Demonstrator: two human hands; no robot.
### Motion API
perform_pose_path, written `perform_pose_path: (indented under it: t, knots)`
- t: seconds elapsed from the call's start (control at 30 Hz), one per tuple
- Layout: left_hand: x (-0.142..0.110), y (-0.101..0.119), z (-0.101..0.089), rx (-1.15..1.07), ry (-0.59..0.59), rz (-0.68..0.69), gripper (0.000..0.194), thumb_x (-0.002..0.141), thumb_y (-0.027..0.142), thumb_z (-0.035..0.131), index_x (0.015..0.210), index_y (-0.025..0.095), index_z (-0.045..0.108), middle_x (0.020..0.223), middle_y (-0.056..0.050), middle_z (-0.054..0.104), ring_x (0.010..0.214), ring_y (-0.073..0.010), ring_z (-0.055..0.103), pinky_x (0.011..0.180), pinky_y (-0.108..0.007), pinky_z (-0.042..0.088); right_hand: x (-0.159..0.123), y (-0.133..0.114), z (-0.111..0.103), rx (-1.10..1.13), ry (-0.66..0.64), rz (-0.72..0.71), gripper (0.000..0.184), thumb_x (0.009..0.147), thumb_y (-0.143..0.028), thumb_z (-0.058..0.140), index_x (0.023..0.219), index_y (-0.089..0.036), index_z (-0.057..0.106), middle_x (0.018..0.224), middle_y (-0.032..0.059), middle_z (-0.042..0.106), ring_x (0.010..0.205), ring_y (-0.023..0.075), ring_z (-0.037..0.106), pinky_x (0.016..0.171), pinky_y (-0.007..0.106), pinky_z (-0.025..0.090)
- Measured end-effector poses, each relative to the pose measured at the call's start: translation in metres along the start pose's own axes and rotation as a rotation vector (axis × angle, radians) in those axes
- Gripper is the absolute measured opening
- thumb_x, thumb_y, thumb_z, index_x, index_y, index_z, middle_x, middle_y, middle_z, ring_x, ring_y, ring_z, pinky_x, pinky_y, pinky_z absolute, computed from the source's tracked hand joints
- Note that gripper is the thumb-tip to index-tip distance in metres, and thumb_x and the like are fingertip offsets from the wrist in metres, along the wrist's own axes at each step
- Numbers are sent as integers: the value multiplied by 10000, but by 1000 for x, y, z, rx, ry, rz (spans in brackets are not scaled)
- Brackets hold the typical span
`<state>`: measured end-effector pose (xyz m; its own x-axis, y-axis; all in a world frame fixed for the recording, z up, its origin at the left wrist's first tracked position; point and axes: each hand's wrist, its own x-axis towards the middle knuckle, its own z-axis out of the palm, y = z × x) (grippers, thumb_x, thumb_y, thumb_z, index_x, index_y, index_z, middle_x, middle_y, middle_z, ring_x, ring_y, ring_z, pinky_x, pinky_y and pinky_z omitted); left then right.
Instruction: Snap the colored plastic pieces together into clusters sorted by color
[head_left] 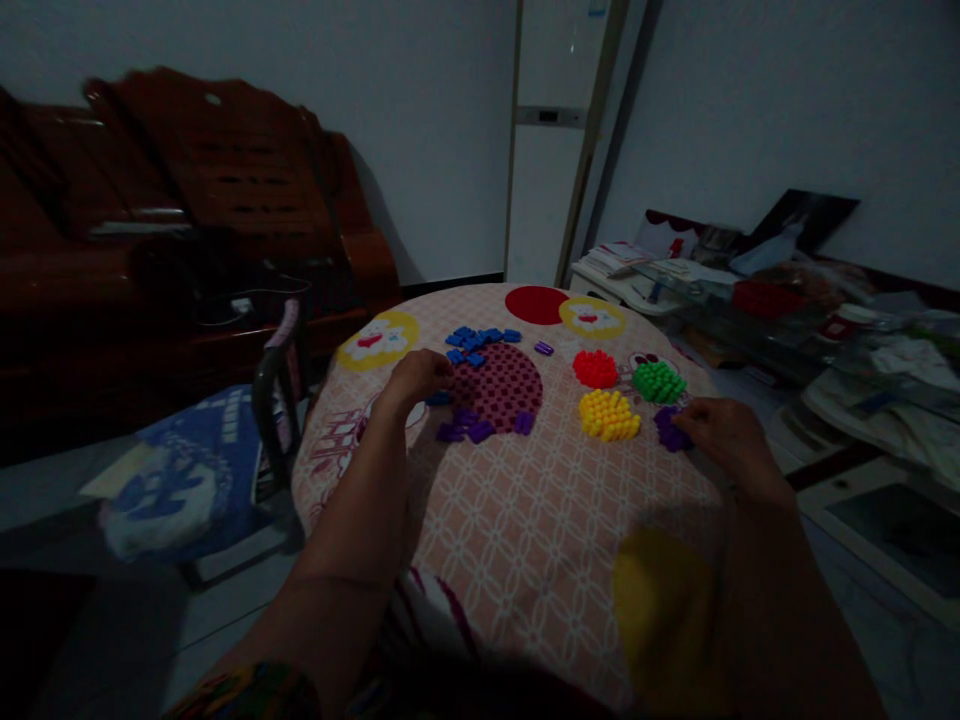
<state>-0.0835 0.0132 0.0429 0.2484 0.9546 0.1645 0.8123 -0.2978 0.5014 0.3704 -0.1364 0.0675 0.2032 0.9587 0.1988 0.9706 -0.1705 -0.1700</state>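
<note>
My left hand (420, 382) is over the left of the table with its fingers curled together, next to small blue plastic pieces (472, 340). What its fingertips hold, if anything, is hidden. On the right, my right hand (724, 435) has its fingers pinched at the edge of a cluster of small purple pieces (670, 428). Nearby are knobbly clusters in red (595, 369), yellow (608, 415) and green (659, 382). Loose purple pieces (480, 431) lie near the dark red round patch (501, 388), and a single purple piece (544, 348) lies farther back.
A patterned cloth covers the round table (517, 520). To the left stands a chair (279, 380) with a blue-and-white cloth (195, 470), before a wooden sofa (247, 190). A glass-topped stand (780, 325) at the right carries papers and bags. Behind is a tall white cabinet-like unit (547, 190).
</note>
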Motion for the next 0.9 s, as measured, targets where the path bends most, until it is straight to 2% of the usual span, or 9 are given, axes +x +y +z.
perform_pose_path:
  t: [0.1, 0.2, 0.27, 0.37, 0.53, 0.63, 0.73, 0.83, 0.9]
  knots:
    - [-3, 0, -3, 85, -102, -35, 222, 614, 155, 671, 770, 241, 803, 694, -18, 751, 621, -170, 636, 606, -255, 472, 0, 0, 1, 17, 23, 1, 224, 823, -347, 587, 700, -205, 709, 704, 81, 714, 644, 216, 616, 570, 302, 354]
    - [-5, 14, 0, 21, -200, 50, 271, 627, 140, 658, 824, 248, 810, 767, -1, 772, 670, -163, 656, 639, -234, 481, 0, 1, 2, 38, 66, -9, 245, 824, -374, 579, 700, -203, 702, 698, 83, 706, 637, 218, 612, 571, 309, 349]
    - [-6, 26, 5, 39, -300, 113, 252, 606, 145, 676, 799, 250, 799, 771, 11, 770, 702, -163, 665, 640, -216, 469, 0, 0, 3, 37, 81, -7, 235, 817, -370, 586, 704, -199, 700, 698, 87, 705, 643, 225, 617, 572, 311, 346]
    - [-6, 40, 15, 175, -422, 130, 161, 574, 155, 697, 701, 230, 759, 699, 10, 742, 679, -164, 653, 589, -207, 425, 0, -4, 1, 51, 84, 4, 216, 803, -363, 603, 710, -194, 702, 703, 93, 709, 654, 233, 625, 577, 312, 348]
    - [-7, 44, 17, 233, -421, 123, 86, 614, 180, 707, 693, 210, 722, 698, -7, 722, 656, -166, 630, 576, -227, 396, -4, -16, 2, 317, 99, -23, 227, 780, -372, 605, 676, -185, 679, 655, 73, 686, 609, 200, 606, 576, 300, 384]
    - [-6, 47, 15, 75, -361, 155, 63, 660, 225, 702, 715, 195, 695, 691, -9, 704, 651, -164, 619, 593, -235, 417, -7, -31, 8, 580, 8, -42, 270, 777, -417, 612, 686, -170, 671, 579, 34, 628, 510, 155, 546, 518, 279, 386]
    - [-7, 63, 22, -272, -297, 224, 146, 708, 295, 691, 774, 166, 665, 708, -10, 684, 654, -147, 608, 601, -228, 444, -10, -54, 17, 788, -122, -108, 291, 785, -436, 630, 711, -158, 673, 594, 16, 617, 484, 124, 526, 482, 251, 394]
    - [-12, 89, 40, -588, -341, 279, 257, 728, 367, 710, 831, 139, 653, 698, -6, 656, 609, -112, 575, 555, -201, 435, -14, -80, 27, 916, -220, -194, 293, 805, -435, 640, 771, -150, 698, 665, 21, 649, 511, 111, 556, 478, 226, 418]
    - [-18, 107, 54, -702, -409, 299, 307, 739, 398, 723, 862, 126, 655, 686, -6, 645, 570, -96, 560, 518, -187, 426, -18, -94, 31, 957, -279, -241, 283, 820, -422, 639, 845, -152, 717, 694, 20, 660, 544, 114, 588, 482, 213, 433]
